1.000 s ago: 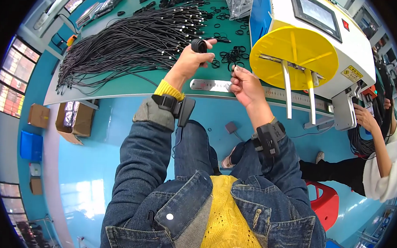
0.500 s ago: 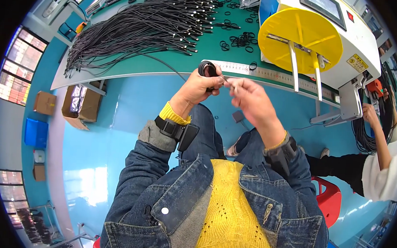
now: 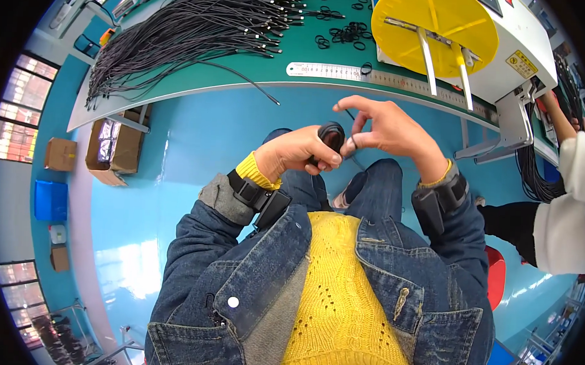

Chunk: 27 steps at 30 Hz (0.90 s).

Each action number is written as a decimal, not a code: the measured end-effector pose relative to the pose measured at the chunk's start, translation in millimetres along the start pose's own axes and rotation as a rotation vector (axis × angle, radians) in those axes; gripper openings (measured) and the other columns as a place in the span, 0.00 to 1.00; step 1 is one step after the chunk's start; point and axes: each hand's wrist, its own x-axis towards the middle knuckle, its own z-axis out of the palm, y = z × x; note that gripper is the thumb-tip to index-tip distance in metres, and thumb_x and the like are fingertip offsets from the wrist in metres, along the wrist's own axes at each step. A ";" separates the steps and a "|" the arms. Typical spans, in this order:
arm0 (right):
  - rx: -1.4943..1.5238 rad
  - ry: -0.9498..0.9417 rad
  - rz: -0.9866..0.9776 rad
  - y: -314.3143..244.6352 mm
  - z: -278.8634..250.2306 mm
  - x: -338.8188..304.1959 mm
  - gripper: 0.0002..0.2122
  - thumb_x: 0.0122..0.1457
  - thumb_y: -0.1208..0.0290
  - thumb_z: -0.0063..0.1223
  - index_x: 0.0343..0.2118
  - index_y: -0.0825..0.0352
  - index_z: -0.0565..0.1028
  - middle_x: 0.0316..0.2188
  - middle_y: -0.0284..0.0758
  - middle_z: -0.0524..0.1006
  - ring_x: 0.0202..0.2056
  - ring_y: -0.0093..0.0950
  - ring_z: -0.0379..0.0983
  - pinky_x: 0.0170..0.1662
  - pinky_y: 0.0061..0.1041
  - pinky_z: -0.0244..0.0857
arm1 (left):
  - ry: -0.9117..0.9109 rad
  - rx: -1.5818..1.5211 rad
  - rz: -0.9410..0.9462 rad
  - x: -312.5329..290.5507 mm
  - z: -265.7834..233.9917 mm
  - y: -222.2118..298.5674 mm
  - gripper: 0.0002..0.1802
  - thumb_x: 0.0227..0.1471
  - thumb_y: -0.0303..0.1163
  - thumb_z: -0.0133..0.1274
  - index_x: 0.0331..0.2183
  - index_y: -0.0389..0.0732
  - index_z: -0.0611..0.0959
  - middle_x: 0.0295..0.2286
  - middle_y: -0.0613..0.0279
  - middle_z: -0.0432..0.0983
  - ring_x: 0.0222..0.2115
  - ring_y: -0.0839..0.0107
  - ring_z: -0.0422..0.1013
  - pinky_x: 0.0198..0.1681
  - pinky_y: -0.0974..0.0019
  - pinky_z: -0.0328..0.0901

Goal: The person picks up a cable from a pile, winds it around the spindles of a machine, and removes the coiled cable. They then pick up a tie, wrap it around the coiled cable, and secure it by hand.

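Observation:
Over my lap, my left hand (image 3: 299,150) is closed around a small coil of black cable (image 3: 332,135), its thumb pressed along the coil's lower side. My right hand (image 3: 399,130) is just right of the coil, with the index finger lifted and bent. Its thumb and other fingers pinch a thin black stretch of the cable beside the coil; the fingers partly hide it. On the table lies a large bundle of black cables (image 3: 181,35) with metal-tipped ends. One loose cable (image 3: 245,80) from it sticks out past the table's front edge.
Black rubber rings (image 3: 351,34) lie scattered on the green tabletop (image 3: 298,51). A steel ruler (image 3: 323,70) runs along the front edge. A white machine with a yellow disc (image 3: 436,22) and two prongs stands right. Another person's sleeve (image 3: 565,224) is at far right.
Both hands have come down from the table edge toward my lap, with the coil. The right index finger has lifted away from the pinch. The loose cable's end now shows free past the edge.

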 end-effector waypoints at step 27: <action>0.435 0.169 0.316 21.1 68.4 8.7 0.09 0.49 0.70 0.50 0.27 0.72 0.71 0.20 0.32 0.72 0.20 0.17 0.66 0.24 0.19 0.62 | 0.128 -0.130 0.080 -1.4 0.2 -27.8 0.40 0.41 0.71 0.33 0.39 0.43 0.68 0.23 0.57 0.67 0.13 0.82 0.55 0.08 0.84 0.44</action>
